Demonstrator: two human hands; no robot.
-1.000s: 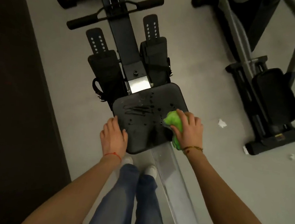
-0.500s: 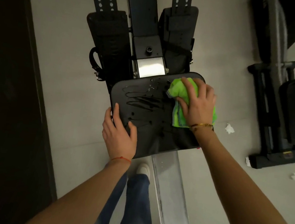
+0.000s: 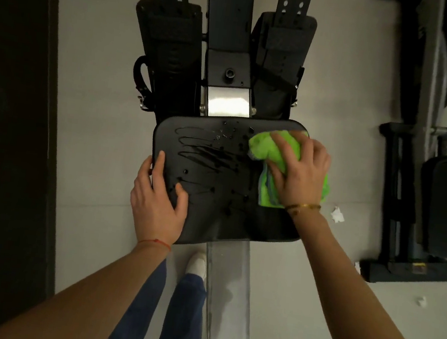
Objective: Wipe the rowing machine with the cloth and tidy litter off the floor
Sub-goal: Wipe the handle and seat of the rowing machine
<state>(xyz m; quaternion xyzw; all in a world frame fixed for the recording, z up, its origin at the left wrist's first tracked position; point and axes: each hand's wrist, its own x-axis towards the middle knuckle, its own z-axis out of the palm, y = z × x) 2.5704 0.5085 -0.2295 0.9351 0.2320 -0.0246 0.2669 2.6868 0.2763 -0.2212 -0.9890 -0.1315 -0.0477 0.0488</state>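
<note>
Here the right hand [image 3: 299, 173] presses the cloth [image 3: 267, 149] onto the seat [image 3: 211, 210].

The seat [image 3: 221, 197] sits on the rail [image 3: 226, 296], w/ the footrests [image 3: 168, 58] just past it. The left hand [image 3: 156, 203] rests on the seat's left edge & the right hand [image 3: 298, 173] presses the cloth [image 3: 264, 146] on its right side. Bits of litter [image 3: 337, 214] lie on the floor [image 3: 312, 307] to the right, near another machine [image 3: 418, 221].

Blue jeans [image 3: 185, 314], white shoe [image 3: 197, 263], wrist bracelets [image 3: 303, 207]
</note>
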